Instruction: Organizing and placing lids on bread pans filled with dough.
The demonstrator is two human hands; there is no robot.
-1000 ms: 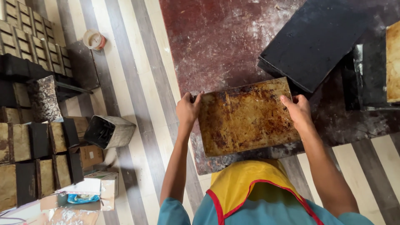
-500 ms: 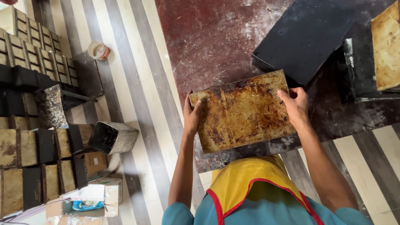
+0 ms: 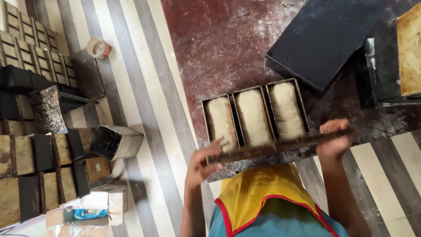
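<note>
Hands, left and right, each clasp one lid edge-on above three dough-filled tins.

three dough-filled tins lie side by side beyond the lifted lid.

The floor is striped cream and grey-brown, with a dark red patch. Three black tins hold pale dough. The lid looks rusty brown, perhaps. The apron is yellow, edged red, over a teal shirt.
</note>
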